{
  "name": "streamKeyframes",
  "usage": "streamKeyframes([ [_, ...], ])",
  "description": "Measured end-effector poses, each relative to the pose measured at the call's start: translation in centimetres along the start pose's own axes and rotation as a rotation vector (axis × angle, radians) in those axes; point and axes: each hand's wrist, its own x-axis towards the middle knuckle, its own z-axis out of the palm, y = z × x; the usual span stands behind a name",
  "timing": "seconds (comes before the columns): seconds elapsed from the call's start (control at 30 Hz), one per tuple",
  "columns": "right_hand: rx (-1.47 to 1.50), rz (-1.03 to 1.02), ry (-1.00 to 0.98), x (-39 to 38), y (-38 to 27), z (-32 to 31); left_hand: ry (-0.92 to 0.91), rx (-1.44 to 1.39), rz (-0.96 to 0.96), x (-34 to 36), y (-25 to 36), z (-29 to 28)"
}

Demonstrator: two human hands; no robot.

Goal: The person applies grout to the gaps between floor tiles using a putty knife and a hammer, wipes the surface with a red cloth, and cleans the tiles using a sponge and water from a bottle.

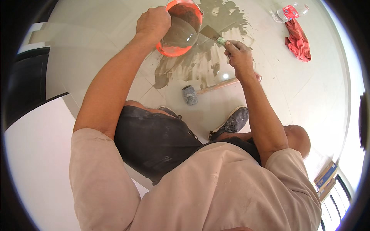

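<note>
My left hand [153,24] grips an orange bucket [176,48] at its left side, tilted and holding murky grey liquid. My right hand [239,57] is closed on the green handle of a putty knife [212,34], whose metal blade points up-left toward the bucket, over grey wet slurry [227,15] smeared across the tiles. Below both hands a rubber mallet [190,95] with a wooden handle lies on the floor, its handle end partly hidden behind my right wrist.
Pale tiled floor [104,42] surrounds me. A plastic bottle [290,12] and crumpled red cloth [297,41] lie at upper right. A dark doorway [27,81] and white surface [38,146] are on the left. Cardboard boxes [325,177] stand at lower right. My shoes [231,121] are below the mallet.
</note>
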Motion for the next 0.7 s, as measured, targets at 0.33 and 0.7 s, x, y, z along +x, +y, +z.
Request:
streamKeyframes([
  [0.33, 0.121, -0.034, 0.032, 0.9, 1.2, 1.0, 0.032, -0.14, -0.199, 1.5, -4.0, 0.4],
  [0.7, -0.044, -0.039, -0.184, 2.6, 8.2, 6.4, -0.042, -0.809, -0.642, -1.5, -15.2, 1.4],
])
